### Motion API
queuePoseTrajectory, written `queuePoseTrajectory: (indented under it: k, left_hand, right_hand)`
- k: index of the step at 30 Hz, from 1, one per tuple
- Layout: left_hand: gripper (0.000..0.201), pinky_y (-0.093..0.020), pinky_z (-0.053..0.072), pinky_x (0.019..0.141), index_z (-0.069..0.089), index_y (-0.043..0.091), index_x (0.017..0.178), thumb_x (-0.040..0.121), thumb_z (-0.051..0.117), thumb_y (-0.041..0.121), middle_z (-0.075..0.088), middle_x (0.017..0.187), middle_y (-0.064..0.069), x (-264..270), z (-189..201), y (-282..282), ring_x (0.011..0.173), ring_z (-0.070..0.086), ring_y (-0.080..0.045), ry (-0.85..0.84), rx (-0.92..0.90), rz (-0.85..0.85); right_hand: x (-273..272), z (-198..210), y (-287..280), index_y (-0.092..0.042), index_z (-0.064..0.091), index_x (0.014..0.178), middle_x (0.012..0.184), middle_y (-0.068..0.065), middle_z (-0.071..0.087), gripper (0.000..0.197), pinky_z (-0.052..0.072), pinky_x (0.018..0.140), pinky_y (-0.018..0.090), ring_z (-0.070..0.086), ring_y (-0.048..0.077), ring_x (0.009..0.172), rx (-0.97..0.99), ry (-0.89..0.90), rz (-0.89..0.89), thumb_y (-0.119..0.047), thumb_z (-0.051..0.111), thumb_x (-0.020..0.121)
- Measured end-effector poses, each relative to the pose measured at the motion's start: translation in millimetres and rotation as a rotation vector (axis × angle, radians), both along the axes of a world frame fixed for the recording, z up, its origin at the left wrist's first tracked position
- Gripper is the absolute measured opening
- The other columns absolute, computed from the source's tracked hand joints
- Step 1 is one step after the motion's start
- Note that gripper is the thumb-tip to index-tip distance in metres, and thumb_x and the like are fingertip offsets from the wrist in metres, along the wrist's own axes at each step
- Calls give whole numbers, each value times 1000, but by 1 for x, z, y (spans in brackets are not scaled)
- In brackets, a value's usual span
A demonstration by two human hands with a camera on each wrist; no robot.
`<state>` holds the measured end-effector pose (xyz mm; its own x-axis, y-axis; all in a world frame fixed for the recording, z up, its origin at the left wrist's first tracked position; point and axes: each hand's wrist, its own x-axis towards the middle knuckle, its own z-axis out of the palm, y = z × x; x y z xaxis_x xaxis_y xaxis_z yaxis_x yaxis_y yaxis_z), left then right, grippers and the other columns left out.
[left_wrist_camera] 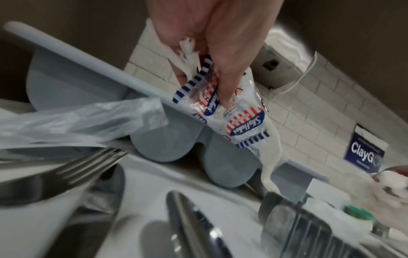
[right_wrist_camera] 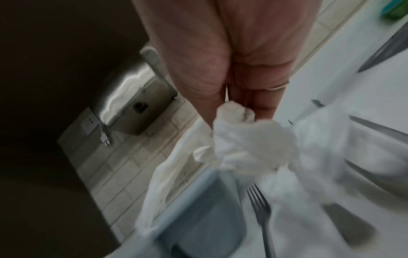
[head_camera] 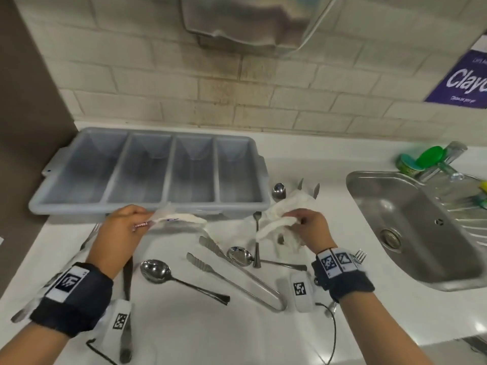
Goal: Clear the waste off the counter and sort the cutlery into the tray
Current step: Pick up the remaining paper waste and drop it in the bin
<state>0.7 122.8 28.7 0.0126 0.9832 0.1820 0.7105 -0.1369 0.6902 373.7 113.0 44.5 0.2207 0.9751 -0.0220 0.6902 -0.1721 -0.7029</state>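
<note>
A grey four-compartment cutlery tray [head_camera: 39, 204] stands at the back left of the white counter, and its compartments look bare. My left hand [head_camera: 126, 219] grips a red, white and blue cracker wrapper [left_wrist_camera: 240, 120] with a white tissue [head_camera: 189, 219], just in front of the tray. My right hand [head_camera: 308, 227] clutches a crumpled white tissue [head_camera: 279, 219] above the cutlery. Spoons [head_camera: 155, 270], metal tongs [head_camera: 237, 277], forks [head_camera: 359, 255] and a knife [head_camera: 127, 275] lie scattered on the counter.
A steel sink [head_camera: 411, 225] is set into the counter at the right, with green sponges and a tap [head_camera: 434, 159] behind it. A tiled wall with a steel dispenser [head_camera: 247, 19] rises behind. A clear plastic bag [left_wrist_camera: 77, 120] lies by the tray's left end.
</note>
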Motion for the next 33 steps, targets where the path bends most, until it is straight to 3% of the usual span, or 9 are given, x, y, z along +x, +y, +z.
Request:
queuePoseTrajectory:
  k: [5,9,14,19,22,24,27,30,33]
  left_hand:
    - [29,8,38,60,69,20,74,78,64,-8,64,73,23,6,23,-25,64,56,20,-313,7,110]
    - [60,3,45,65,67,47,57,73,66,-11,66,81,32,2,26,-53,69,57,22,-415,17,190]
    - [53,10,37,72,60,38,65,71,69,-14,63,80,20,-4,-4,-88,74,55,26,-337,-92,272]
    - [38,8,39,72,65,33,70,76,68,-4,56,93,12,-19,-15,-104,82,56,20,-270,-191,297]
    - [49,3,44,76,73,43,66,77,67,-5,57,105,7,-37,-12,-101,93,60,-8,-324,-193,351]
    - [27,1,41,76,77,22,82,78,67,-3,58,116,-7,-49,-3,-88,99,59,-15,-220,-142,428]
    - [19,-20,41,90,69,-6,98,81,64,1,57,122,-7,-72,0,-58,100,59,3,-96,-179,473]
    - [22,-34,43,96,69,-3,101,81,65,7,59,125,-24,-93,-10,-31,117,57,-28,7,-389,438]
    - [14,-30,49,76,73,-1,82,81,61,6,69,89,-23,-92,-22,-24,90,67,-35,123,-546,318]
  right_hand:
    - [15,1,52,-11,68,101,97,1,66,25,40,80,16,59,10,80,5,-174,0,0,60,81]
    - [6,-43,68,-9,55,123,128,11,56,40,40,104,31,53,27,118,-320,-462,339,-2,53,84]
    - [5,-60,72,-10,61,117,122,12,58,35,41,101,32,54,27,114,-318,-612,376,-1,50,85]
    - [2,-58,75,5,69,99,104,25,69,24,47,90,37,63,37,99,-254,-514,257,8,57,78]
    - [-2,-49,70,10,68,95,100,30,68,19,45,90,43,62,43,96,-159,-471,209,10,55,81]
    - [-5,-37,62,8,70,84,86,30,68,19,47,80,44,64,46,87,-47,-442,195,11,52,79]
    - [-15,-20,41,2,69,76,78,23,67,20,43,68,30,63,38,77,107,-305,202,3,50,79]
    - [-39,-1,7,-13,68,76,77,7,68,20,35,70,-3,65,20,78,275,-172,242,-4,51,69]
    - [-68,9,-28,-27,62,79,83,-28,63,34,31,70,-11,52,-24,84,339,77,207,-2,47,62]
